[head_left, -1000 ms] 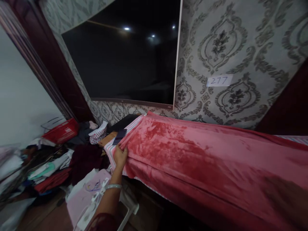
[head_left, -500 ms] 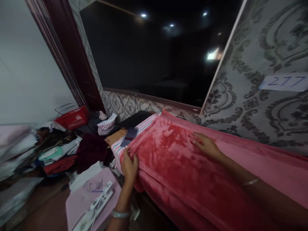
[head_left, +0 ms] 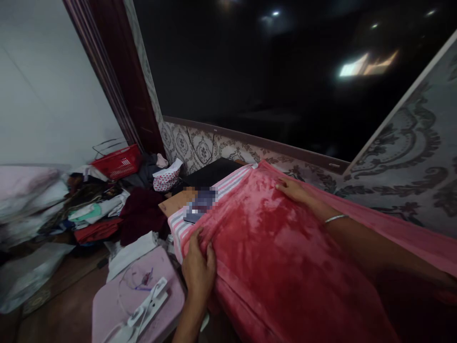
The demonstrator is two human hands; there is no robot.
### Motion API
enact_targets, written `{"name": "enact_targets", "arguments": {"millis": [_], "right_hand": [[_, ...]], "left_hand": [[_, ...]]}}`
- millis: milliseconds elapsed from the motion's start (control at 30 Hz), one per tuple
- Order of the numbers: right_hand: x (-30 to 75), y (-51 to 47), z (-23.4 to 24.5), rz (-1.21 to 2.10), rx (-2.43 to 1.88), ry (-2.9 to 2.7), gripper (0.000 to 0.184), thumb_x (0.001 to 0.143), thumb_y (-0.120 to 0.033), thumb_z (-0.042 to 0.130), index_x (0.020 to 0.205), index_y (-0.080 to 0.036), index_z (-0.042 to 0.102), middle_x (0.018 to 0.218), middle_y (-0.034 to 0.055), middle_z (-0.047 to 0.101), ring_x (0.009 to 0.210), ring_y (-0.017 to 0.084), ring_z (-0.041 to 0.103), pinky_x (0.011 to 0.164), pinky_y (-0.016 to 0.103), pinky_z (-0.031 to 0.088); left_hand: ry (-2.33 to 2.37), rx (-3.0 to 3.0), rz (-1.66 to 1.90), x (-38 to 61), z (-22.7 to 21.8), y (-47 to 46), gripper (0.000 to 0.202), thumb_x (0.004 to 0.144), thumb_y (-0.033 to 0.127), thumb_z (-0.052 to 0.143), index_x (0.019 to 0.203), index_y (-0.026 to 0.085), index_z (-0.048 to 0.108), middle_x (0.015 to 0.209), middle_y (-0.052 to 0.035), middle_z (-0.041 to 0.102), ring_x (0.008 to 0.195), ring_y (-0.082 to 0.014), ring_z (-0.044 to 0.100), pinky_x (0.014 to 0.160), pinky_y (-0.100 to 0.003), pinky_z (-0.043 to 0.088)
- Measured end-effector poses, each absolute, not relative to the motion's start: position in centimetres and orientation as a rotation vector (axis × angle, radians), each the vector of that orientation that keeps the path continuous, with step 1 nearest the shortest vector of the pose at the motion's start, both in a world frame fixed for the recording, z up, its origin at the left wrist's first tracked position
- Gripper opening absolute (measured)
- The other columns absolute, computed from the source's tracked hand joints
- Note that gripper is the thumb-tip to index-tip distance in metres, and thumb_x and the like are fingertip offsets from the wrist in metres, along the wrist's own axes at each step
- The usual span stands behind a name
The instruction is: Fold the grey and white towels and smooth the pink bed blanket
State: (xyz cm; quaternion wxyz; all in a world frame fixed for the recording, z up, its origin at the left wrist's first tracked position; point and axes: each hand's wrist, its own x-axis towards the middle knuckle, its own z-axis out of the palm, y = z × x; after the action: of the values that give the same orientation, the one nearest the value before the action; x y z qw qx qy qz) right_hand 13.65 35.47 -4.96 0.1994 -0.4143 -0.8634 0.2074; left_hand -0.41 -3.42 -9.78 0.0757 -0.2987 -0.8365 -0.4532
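Note:
A red plush blanket [head_left: 285, 252] lies spread over a long raised surface below the television. At its near left edge rests my left hand [head_left: 200, 271], thumb and fingers apart, touching the fabric without a visible grip. Farther back, my right hand [head_left: 294, 190] lies flat on the blanket's upper side, fingers stretched out. A striped pink, white and grey cloth [head_left: 177, 224] shows from under the blanket's left end. On that cloth sits a dark phone-like object [head_left: 189, 220], partly blurred out.
A pink stool [head_left: 143, 267] holding a white power strip [head_left: 152, 300] stands at lower left. Behind it are piled clothes [head_left: 96, 231] and a red basket [head_left: 117, 162]. A large television [head_left: 267, 85] hangs on the patterned wall.
The view has turned left and come closer. My right hand has slid a little toward the blanket's far left corner. My left hand stays at the near edge.

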Motion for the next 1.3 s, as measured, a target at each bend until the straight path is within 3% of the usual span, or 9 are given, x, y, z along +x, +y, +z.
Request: {"name": "enact_targets", "arguments": {"millis": [133,267,400,600,933,1033,1167,1300], "right_hand": [[11.0,35.7,-4.7,0.712,-1.179,-2.419,0.034,0.086,-0.043,0.067,0.105,-0.016,0.074,0.108,0.0116,0.074,0.101,0.026,0.069,0.092,0.035,0.051],[9.5,35.5,-5.6,0.798,-1.265,-2.385,0.029,0.08,-0.046,0.072,0.076,-0.017,0.067,0.073,0.003,0.067,0.07,0.02,0.063,0.068,0.03,0.049],[8.8,35.5,-6.2,0.671,-1.249,-2.332,0.023,0.08,-0.039,0.068,0.07,-0.019,0.059,0.065,-0.0004,0.058,0.063,0.017,0.055,0.063,0.028,0.043],[6.2,36.2,-4.4,0.382,-1.056,-2.208,0.021,0.085,-0.038,0.058,0.077,-0.019,0.06,0.074,0.0033,0.064,0.071,0.018,0.055,0.066,0.028,0.042],[4.8,35.0,-7.6,0.335,-1.287,-2.506,0.024,0.092,-0.04,0.058,0.094,-0.019,0.068,0.101,0.0114,0.073,0.092,0.024,0.067,0.075,0.03,0.047],[4.9,34.8,-6.8,0.368,-1.256,-2.507,0.029,0.091,-0.037,0.06,0.112,-0.019,0.068,0.109,0.011,0.073,0.099,0.025,0.068,0.081,0.031,0.05],[6.9,33.1,-6.4,0.33,-1.074,-2.511,0.051,0.093,-0.032,0.056,0.142,-0.019,0.052,0.14,0.0123,0.06,0.126,0.027,0.057,0.103,0.039,0.047],[12.5,30.5,-7.2,0.138,-0.968,-2.636,0.055,0.097,-0.037,0.048,0.149,-0.019,0.048,0.153,0.0157,0.047,0.139,0.034,0.045,0.113,0.052,0.039]], "left_hand": [[-2.503,-0.887,-1.39,-0.6,-10.0,-3.6,0.04,0.088,0.032,0.052,0.125,0.021,0.059,0.115,-0.0124,0.072,0.097,-0.0275,0.071,0.075,-0.038,0.056],[-2.527,-0.874,-1.409,-0.6,-10.2,-3.8,0.04,0.087,0.035,0.052,0.125,0.024,0.06,0.115,-0.011,0.073,0.093,-0.0275,0.072,0.073,-0.039,0.055],[-2.454,-0.848,-1.511,-0.6,-10.2,-3.8,0.036,0.089,0.034,0.049,0.122,0.024,0.059,0.113,-0.0096,0.071,0.097,-0.0251,0.07,0.079,-0.037,0.056],[-2.282,-0.644,-1.695,-1.6,-9.5,-3.8,0.033,0.09,0.038,0.05,0.118,0.022,0.055,0.115,-0.0088,0.066,0.108,-0.0217,0.064,0.092,-0.033,0.052],[-2.414,-0.582,-1.839,-3.2,-10.1,-3.9,0.039,0.083,0.043,0.056,0.117,0.024,0.056,0.105,-0.0069,0.069,0.096,-0.0225,0.067,0.085,-0.034,0.053],[-2.405,-0.588,-1.868,-3.3,-9.8,-3.9,0.039,0.081,0.042,0.056,0.114,0.022,0.056,0.107,-0.0075,0.069,0.1,-0.0228,0.066,0.086,-0.034,0.053],[-2.428,-0.623,-1.809,-3.5,-9.3,-3.9,0.036,0.08,0.041,0.055,0.111,0.022,0.057,0.106,-0.0075,0.069,0.097,-0.0229,0.066,0.082,-0.034,0.053],[-2.447,-0.632,-1.774,-3.6,-9.0,-3.9,0.037,0.079,0.042,0.055,0.109,0.022,0.058,0.101,-0.0069,0.069,0.091,-0.023,0.066,0.08,-0.033,0.053]]}}
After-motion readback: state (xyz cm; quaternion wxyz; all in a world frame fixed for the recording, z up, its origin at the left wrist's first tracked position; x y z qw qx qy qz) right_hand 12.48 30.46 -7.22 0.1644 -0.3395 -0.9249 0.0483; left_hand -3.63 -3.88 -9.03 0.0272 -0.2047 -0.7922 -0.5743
